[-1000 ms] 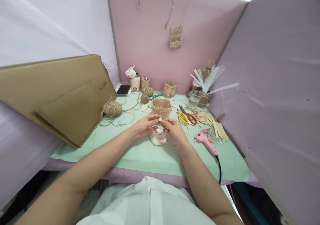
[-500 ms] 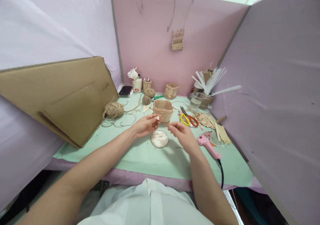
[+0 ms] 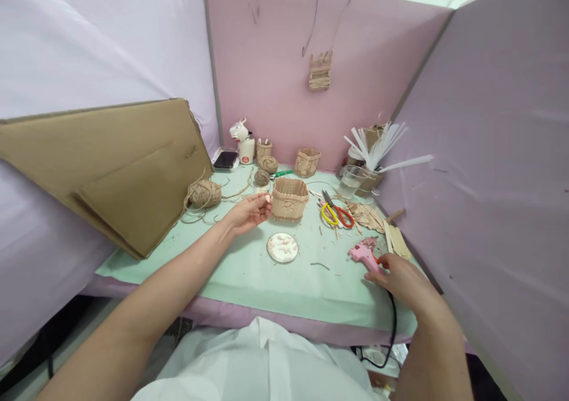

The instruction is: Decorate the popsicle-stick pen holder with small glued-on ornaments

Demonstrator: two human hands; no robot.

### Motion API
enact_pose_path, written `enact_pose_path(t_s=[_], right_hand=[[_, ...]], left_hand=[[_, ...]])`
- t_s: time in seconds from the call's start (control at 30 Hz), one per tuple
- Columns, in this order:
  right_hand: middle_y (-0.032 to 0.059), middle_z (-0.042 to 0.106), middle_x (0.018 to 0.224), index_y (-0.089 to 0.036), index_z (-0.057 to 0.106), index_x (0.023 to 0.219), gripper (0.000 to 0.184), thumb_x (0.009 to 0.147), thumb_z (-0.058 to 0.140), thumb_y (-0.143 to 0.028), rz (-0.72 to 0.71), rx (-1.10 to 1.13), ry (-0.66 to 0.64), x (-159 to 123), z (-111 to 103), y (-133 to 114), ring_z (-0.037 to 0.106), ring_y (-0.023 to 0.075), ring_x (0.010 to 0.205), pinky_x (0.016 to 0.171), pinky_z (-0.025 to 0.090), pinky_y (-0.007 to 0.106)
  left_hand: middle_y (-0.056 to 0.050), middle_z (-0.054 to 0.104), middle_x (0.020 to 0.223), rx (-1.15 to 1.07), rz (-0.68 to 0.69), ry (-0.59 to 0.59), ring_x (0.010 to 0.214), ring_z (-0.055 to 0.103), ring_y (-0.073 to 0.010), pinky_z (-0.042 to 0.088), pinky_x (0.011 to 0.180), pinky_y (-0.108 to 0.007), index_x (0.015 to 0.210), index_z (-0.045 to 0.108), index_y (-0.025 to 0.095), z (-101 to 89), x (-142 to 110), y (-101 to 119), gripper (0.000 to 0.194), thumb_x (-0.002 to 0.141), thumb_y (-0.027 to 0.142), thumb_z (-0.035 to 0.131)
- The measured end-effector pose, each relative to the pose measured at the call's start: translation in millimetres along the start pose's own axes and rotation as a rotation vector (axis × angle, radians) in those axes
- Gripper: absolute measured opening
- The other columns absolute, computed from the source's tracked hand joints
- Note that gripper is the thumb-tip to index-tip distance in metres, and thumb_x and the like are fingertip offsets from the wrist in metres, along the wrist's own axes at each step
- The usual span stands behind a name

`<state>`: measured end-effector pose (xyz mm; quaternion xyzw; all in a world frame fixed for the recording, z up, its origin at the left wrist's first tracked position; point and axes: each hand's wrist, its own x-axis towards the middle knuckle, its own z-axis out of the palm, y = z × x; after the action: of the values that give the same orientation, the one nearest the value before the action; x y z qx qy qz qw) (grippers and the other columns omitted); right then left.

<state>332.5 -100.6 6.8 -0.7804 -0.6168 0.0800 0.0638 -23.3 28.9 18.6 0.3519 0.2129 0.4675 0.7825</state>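
My left hand (image 3: 250, 212) is closed in a pinch on a small pale flat piece (image 3: 268, 199), just left of the tan woven-looking basket (image 3: 290, 200). In front of that basket lies a round white dish (image 3: 283, 247) with several pale bits on it. Over at the right, my right hand (image 3: 398, 276) has its thumb and fingers closed round the handle of a pink hot glue gun (image 3: 364, 255), which still lies on the table. Its black cord (image 3: 393, 321) hangs over the front edge.
Red-and-yellow-handled scissors (image 3: 336, 211) lie right of the basket, near thin wooden strips (image 3: 396, 239). A cup of clear liquid (image 3: 350, 181) and white sticks (image 3: 377, 146) stand behind. Twine balls (image 3: 203, 194) and a leaning cardboard sheet (image 3: 146, 169) are on the left.
My right hand has moved from beside the dish rightward to the glue gun and taken its handle. The left hand has shifted slightly left and away, still pinching the pale piece.
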Motion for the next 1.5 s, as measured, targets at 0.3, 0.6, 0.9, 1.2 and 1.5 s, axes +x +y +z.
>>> enact_pose_path(t_s=[0.3,0.6,0.9,1.2,1.5], right_hand=[[0.0136,0.059,0.091,-0.017,0.058,0.089,0.043,0.069,0.061,-0.055,0.065,-0.065,0.132,12.6,19.4,-2.5,0.061,0.0276,0.082,0.066,0.043,0.033],[0.0097,0.062,0.083,-0.02,0.058,0.078,0.033,0.079,0.05,-0.052,-0.069,0.081,0.119,8.3,7.1,-14.2,0.058,0.0239,0.075,0.064,0.041,0.033],[0.0089,0.065,0.099,-0.021,0.06,0.106,0.042,0.087,0.043,-0.054,-0.359,0.905,0.09,-19.6,4.9,-84.2,0.058,0.0189,0.074,0.062,0.045,0.03],[0.0078,0.066,0.096,-0.021,0.06,0.098,0.038,0.089,0.041,-0.053,-0.329,1.199,0.159,-37.5,29.7,-135.0,0.052,0.0161,0.069,0.061,0.043,0.029],[0.0054,0.061,0.073,-0.021,0.065,0.095,0.045,0.088,0.039,-0.057,-0.343,1.113,0.183,-43.2,41.9,-140.3,0.049,0.0187,0.065,0.057,0.039,0.03]], left_hand=[[-0.003,0.061,0.076,-0.006,0.014,0.004,0.066,0.057,-0.0071,0.048,0.061,-0.018,0.082,0.066,0.011,-1.5,-0.4,3.1,0.015,0.069,0.012,0.073],[-0.002,0.06,0.072,0.028,0.004,-0.015,0.064,0.055,-0.0062,0.047,0.061,-0.018,0.077,0.066,0.01,-2.6,-2.4,5.0,0.013,0.069,0.014,0.075],[-0.002,0.059,0.07,0.064,-0.042,-0.038,0.063,0.055,-0.0072,0.045,0.06,-0.019,0.077,0.066,0.011,-2.2,-3.9,4.0,0.019,0.065,0.016,0.079],[-0.003,0.062,0.07,0.073,-0.041,-0.04,0.063,0.057,-0.0076,0.045,0.063,-0.02,0.078,0.067,0.01,-7.6,-1.4,1.5,0.021,0.063,0.017,0.08],[-0.002,0.064,0.07,0.147,-0.085,-0.027,0.063,0.059,-0.0086,0.045,0.065,-0.023,0.073,0.068,0.011,-7.7,-2.3,-2.0,0.031,0.05,0.019,0.087]])
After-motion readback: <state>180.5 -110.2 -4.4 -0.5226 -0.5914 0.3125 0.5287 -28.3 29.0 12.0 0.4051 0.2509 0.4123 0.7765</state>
